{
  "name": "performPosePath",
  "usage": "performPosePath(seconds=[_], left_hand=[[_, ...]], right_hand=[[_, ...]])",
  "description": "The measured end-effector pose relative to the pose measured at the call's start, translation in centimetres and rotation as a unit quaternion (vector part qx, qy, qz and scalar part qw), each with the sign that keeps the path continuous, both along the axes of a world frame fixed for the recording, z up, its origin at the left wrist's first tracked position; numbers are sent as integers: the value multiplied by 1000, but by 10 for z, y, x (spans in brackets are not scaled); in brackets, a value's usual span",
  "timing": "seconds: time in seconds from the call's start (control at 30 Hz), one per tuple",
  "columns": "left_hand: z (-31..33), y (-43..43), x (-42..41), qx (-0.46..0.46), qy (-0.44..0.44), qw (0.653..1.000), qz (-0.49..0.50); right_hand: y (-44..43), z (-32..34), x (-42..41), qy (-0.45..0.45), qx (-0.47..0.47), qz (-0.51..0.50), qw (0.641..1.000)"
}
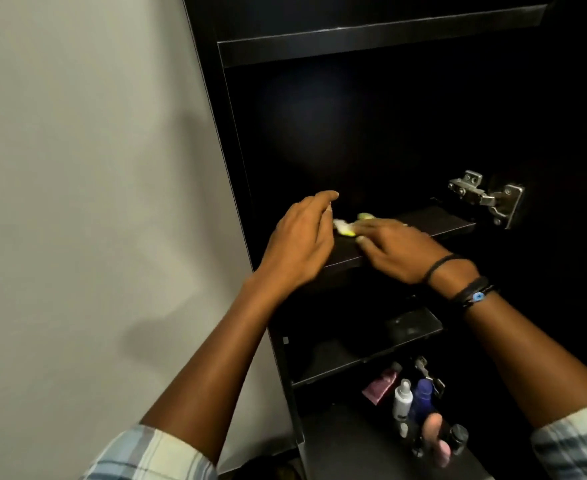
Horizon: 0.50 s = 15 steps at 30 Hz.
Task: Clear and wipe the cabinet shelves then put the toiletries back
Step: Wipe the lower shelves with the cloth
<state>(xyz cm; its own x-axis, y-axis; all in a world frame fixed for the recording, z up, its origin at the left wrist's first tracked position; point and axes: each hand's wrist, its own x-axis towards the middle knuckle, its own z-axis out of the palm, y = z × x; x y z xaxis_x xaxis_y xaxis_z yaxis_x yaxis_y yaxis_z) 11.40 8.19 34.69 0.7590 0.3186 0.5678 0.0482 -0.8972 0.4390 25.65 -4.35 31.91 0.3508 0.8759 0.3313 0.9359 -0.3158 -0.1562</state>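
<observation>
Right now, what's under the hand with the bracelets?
A yellow and white cloth pokes out from under the right hand, lying on the dark shelf. The hand covers the rest of the cloth, so its full shape is hidden.

A matt, dark wood-laminate shelf (pixel 434 220) carries a soft yellow-and-white cloth (pixel 345 228); at 3 o'clock from it, a bright metal hinge (pixel 486 197) shines. At 6 o'clock, a white plastic spray bottle (pixel 402 401) and pink tube (pixel 382 384) look smooth. The wall (pixel 94 168) is matt paint.
</observation>
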Motion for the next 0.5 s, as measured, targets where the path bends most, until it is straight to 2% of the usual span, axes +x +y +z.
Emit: performPosePath(seconds=[0.1,0.17,0.23,0.4,0.5], left_hand=[[-1,7,20,18,32,999,3],[-1,13,33,52,71,996,-10],[-5,18,42,75,91,993,-23],[-25,21,50,91,77,993,-23],[-25,22,52,91,65,994,-16]], right_hand=[[-29,10,57,16,-20,-149,989],[-35,13,65,29,-31,-205,978],[-33,13,57,20,-1,-203,979],[-34,9,31,21,86,-158,983],[-36,16,31,103,183,-130,969]])
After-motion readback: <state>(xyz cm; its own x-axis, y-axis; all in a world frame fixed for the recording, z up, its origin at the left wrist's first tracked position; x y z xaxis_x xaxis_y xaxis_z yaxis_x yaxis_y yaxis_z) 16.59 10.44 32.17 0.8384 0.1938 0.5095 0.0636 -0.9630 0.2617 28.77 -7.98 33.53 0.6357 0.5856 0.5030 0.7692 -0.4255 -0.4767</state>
